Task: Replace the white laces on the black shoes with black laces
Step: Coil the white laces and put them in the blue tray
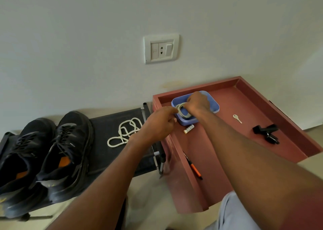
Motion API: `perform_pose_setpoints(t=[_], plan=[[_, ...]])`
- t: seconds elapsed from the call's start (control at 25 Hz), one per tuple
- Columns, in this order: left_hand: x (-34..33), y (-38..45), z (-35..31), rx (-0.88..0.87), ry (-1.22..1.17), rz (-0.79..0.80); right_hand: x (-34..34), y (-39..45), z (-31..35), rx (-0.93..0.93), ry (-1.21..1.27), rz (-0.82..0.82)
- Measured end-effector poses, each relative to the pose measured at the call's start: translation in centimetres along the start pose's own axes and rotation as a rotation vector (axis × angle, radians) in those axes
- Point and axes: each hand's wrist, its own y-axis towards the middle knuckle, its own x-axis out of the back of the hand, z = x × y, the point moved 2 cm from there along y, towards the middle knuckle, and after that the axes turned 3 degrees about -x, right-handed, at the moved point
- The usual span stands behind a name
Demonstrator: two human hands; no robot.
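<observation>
Head view, 1 frame. The 2 black shoes sat side by side at lower left of the frame on a dark fabric rack, toes toward the wall, both threaded with black laces. 1 white lace lay loose in loops on the rack, right of the shoes and just left of the left hand.

A red tray occupied the centre-right of the frame, beside the rack. At its upper left corner sat a blue box. The right hand was over the box, fingers curled round a coiled white lace that lay partly inside the box. The left hand was at the box's left edge, fingers curled, thumb and forefinger reaching the same coil; whether they actually pinched it could not be told.

Other items on the tray: a battery just below the box, a key at centre, a black clamp-like part toward the right, and an orange-and-black pen along the left wall.

A wall socket was at upper centre.
</observation>
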Motion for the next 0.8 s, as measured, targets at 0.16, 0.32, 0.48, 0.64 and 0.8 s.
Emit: perform_pose_setpoints(t=[0.16, 0.32, 0.48, 0.64, 0.8], plan=[[1.7, -0.7, 0.0, 0.055, 0.017, -0.094, 1.9, -1.5, 1.0, 0.024, 0.004, -0.102], [4.5, -2.3, 2.8, 0.237, 0.088, -0.150, 3.7, -3.7, 3.9, 0.094, 0.210, -0.076], [7.4, -5.2, 8.7, 0.464, 0.323, -0.038, 3.2, -8.8, 9.0, 0.298, 0.203, 0.315], [7.4, -8.0, 12.2, 0.567, 0.435, 0.167, 0.9, -13.0, 12.8, 0.470, -0.092, 0.559], [5.4, -9.3, 13.8, 0.459, 0.496, 0.321, -0.9, -14.4, 14.5, 0.501, -0.110, 0.575]])
